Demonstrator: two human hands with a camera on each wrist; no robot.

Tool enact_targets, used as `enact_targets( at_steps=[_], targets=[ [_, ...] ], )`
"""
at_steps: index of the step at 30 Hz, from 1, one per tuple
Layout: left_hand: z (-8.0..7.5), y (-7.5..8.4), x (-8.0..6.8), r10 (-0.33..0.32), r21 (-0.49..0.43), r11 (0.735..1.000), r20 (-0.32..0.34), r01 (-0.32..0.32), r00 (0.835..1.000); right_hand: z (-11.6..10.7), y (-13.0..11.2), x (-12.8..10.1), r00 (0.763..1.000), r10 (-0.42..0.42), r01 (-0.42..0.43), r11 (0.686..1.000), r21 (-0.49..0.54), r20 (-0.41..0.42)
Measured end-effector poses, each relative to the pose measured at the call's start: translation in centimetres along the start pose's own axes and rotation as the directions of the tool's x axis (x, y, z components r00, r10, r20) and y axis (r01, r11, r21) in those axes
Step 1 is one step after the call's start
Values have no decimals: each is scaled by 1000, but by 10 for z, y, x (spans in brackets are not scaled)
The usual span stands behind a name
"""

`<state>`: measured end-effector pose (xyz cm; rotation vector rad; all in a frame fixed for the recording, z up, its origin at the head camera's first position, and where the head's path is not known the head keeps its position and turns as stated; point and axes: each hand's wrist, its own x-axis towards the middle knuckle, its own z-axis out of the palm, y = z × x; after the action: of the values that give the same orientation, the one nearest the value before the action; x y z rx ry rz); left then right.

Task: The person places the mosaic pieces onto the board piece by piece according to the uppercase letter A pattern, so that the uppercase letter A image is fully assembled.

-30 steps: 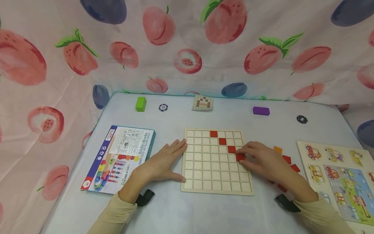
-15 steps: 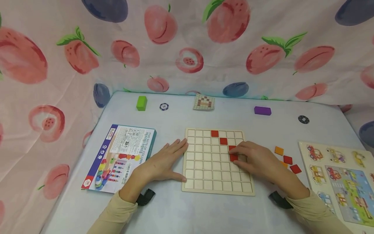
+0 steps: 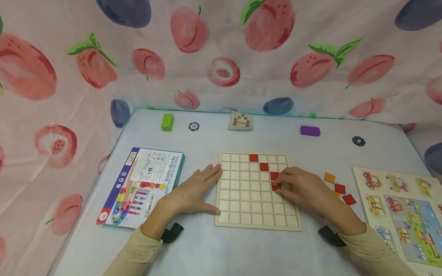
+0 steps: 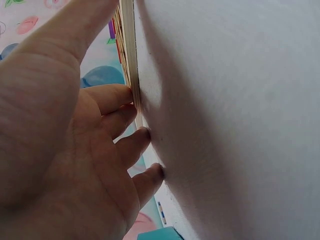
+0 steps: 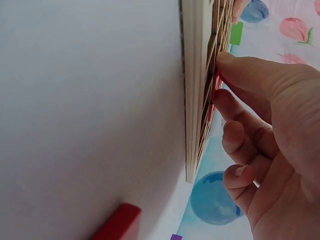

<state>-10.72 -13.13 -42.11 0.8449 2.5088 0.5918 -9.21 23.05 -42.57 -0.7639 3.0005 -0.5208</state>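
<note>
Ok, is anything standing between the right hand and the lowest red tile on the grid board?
Nothing visible does: the right hand is directly at that red tile, its fingertips touching it. The left hand rests at the opposite edge of the grid board, clear of the tile.

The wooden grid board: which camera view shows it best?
The head view: it shows the wooden grid board from above, most of its face visible, though the right hand covers part. The left wrist view shows a narrow strip, nearly edge-on; the right wrist view shows its side and a sliver of face.
</note>
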Motion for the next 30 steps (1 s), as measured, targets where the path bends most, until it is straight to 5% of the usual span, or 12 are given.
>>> enact_targets(
  at_steps=[12, 18, 30],
  targets=[
    [1, 0, 0, -7, 3, 1000, 0, 7, 1000, -4, 5, -7, 1000, 25, -25, 1000, -8, 8],
    [0, 0, 0, -10, 8, 1000, -1, 10, 1000, -10, 18, -21, 998, 4, -6, 1000, -27, -68],
    [1, 0, -1, -8, 1, 1000, 2, 8, 1000, -29, 54, -69, 976, 213, -215, 976, -30, -44]
  ],
)
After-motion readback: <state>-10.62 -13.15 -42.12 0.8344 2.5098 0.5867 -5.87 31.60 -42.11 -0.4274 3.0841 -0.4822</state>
